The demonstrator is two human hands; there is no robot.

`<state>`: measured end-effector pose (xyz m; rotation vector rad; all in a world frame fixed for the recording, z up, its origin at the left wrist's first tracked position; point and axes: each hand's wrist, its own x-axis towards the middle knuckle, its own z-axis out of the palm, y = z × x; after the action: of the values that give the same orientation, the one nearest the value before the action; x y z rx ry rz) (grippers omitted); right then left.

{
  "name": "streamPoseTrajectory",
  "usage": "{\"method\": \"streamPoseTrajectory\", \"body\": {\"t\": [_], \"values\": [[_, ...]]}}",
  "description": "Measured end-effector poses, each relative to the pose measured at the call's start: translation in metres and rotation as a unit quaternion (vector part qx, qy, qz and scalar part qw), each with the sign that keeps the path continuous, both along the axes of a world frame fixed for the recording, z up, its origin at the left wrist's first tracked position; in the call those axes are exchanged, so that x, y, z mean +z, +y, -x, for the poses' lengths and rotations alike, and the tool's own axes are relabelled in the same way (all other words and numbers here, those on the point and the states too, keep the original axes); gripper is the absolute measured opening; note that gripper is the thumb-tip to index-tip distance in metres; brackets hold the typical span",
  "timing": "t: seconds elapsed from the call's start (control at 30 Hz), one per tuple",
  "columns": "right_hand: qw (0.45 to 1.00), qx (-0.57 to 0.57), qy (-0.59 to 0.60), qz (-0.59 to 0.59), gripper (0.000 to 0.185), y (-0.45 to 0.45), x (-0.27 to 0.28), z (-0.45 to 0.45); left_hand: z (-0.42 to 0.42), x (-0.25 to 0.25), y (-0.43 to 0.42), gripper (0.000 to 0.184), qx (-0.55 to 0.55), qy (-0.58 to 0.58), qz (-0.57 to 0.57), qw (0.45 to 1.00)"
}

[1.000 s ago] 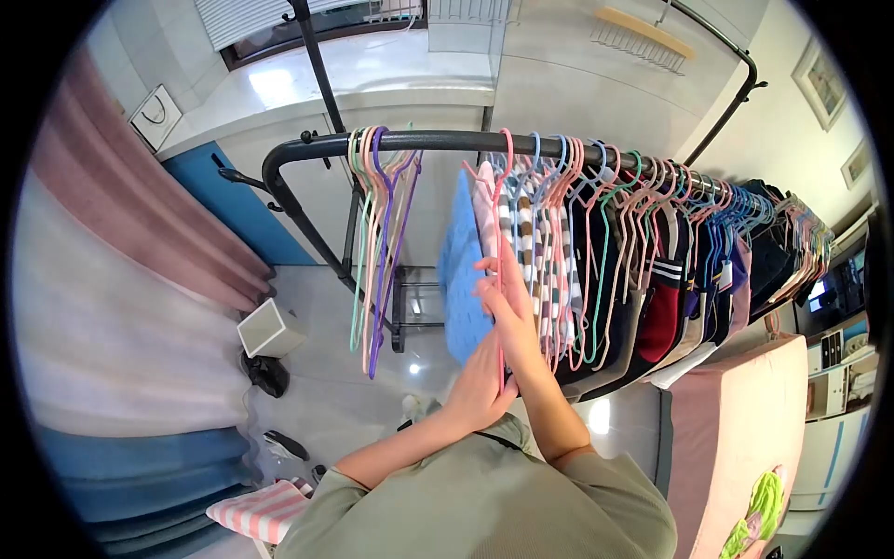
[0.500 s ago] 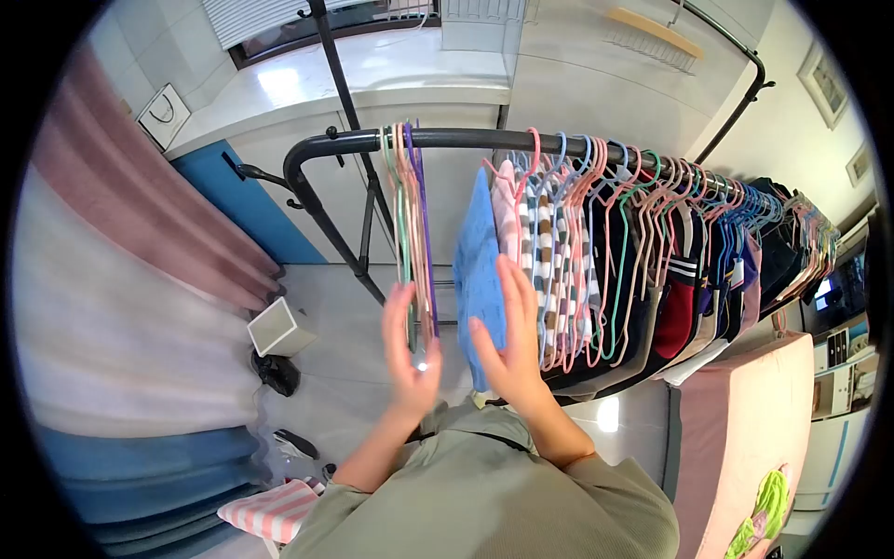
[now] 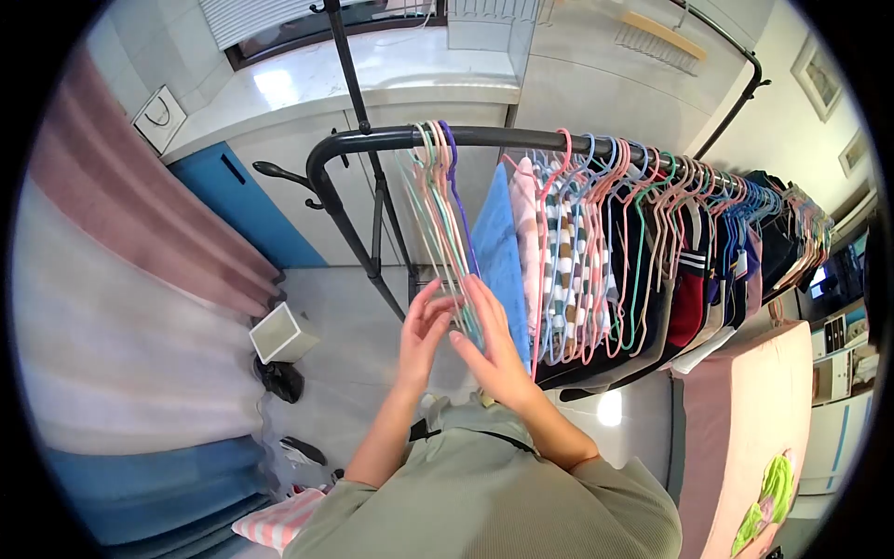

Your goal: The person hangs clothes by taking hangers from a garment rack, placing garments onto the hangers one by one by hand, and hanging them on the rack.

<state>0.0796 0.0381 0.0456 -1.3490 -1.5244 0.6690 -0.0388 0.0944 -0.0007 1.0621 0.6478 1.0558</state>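
Observation:
Several bare hangers (image 3: 438, 200), green, pink and purple, hang together near the left end of the black rail (image 3: 521, 138). My left hand (image 3: 426, 335) is at their lower left, fingers apart and curved around the lower ends. On their right side my right hand (image 3: 489, 349) touches them, thumb and fingers spread. Just right of it hangs a blue garment (image 3: 501, 256), beside a pale pink garment (image 3: 527, 238) and checked garments (image 3: 563, 270). A pink hanger (image 3: 566, 154) hooks the rail there.
Dark and mixed clothes (image 3: 689, 289) fill the rail rightward. A pink-covered piece of furniture (image 3: 745, 401) stands at right. On the floor at left are a white bin (image 3: 279, 335) and a black bag (image 3: 281, 380). Curtains (image 3: 130, 307) hang at far left; a counter (image 3: 372, 74) lies behind.
Both hands left the pink hanger beside the pale pink garment. They moved left to the bare hangers, which have shifted along the rail. The view has also shifted somewhat.

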Motion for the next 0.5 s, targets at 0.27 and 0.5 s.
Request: {"method": "streamPoseTrajectory", "body": {"t": [0.27,0.5], "values": [[0.997,-0.057,0.042,0.026,0.049,0.004,-0.013,0.013,0.004,-0.001,0.004,0.058,-0.011,0.056,-0.107,0.993],[0.995,-0.100,0.030,0.005,0.041,-0.002,-0.023,0.023,0.011,0.001,0.000,0.073,-0.004,0.019,-0.129,0.991]]}}
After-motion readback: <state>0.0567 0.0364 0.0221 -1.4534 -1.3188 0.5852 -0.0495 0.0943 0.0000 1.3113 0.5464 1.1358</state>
